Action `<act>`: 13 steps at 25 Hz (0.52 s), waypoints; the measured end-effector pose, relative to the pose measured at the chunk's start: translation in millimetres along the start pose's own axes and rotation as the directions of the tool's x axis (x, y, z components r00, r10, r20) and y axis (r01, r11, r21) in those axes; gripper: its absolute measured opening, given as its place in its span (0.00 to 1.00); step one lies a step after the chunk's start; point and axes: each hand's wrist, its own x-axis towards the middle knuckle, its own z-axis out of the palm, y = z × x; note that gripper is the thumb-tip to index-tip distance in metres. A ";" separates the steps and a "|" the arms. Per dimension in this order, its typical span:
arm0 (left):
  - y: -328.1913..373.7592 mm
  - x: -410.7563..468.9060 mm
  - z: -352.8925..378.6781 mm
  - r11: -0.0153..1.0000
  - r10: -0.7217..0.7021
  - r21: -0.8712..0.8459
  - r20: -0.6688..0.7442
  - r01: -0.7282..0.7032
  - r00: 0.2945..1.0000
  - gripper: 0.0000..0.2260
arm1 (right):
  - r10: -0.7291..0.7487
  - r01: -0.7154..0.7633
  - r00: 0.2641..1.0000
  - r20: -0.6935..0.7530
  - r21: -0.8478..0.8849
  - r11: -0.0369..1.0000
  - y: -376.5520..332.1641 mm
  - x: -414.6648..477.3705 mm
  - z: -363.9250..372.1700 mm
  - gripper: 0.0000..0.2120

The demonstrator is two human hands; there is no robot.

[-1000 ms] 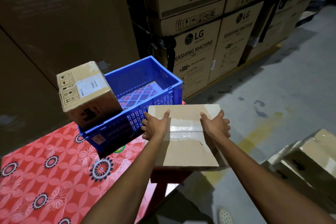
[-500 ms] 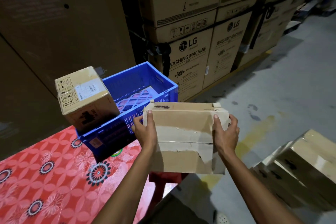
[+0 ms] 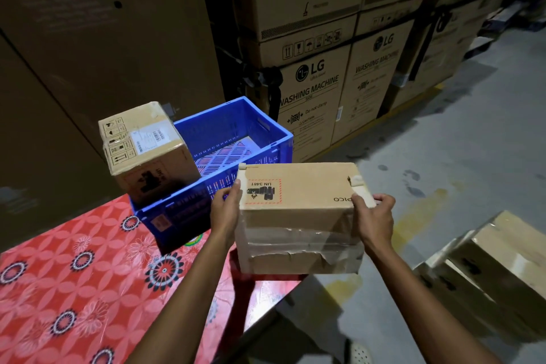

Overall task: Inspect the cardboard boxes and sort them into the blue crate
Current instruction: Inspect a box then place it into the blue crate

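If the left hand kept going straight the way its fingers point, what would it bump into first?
Probably the blue crate: the left hand, holding the cardboard box, points up toward its near wall, though depth is unclear.

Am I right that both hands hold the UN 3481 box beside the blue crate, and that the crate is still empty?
Not quite. Both hands, left and right, do hold the UN 3481 box beside the blue crate, but the crate is not empty: the head view shows a labelled box already sitting tilted in its left end.
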 end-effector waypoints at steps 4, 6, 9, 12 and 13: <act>7.5 1.9 -1.8 0.912 0.029 0.406 0.084 -0.061 0.996 0.17 | -0.019 0.038 0.996 0.086 -0.233 0.972 -12.3 3.3 -4.7 0.25; 12.7 -4.7 1.4 0.812 0.088 0.559 0.166 -0.168 0.982 0.26 | -0.081 0.126 0.987 0.136 -0.365 0.922 -20.2 3.0 -0.9 0.29; 14.9 -12.0 8.0 0.684 0.064 0.690 0.267 -0.237 0.962 0.53 | -0.084 0.187 0.972 0.219 -0.505 0.843 -28.1 -3.5 8.3 0.41; 17.1 -18.9 9.7 0.560 0.044 0.781 0.302 -0.274 0.952 0.59 | -0.061 0.233 0.958 0.281 -0.634 0.737 -23.9 -11.1 12.6 0.50; 17.0 -20.3 9.5 0.536 0.048 0.793 0.314 -0.289 0.948 0.60 | -0.065 0.250 0.954 0.292 -0.660 0.708 -21.7 -12.6 12.6 0.52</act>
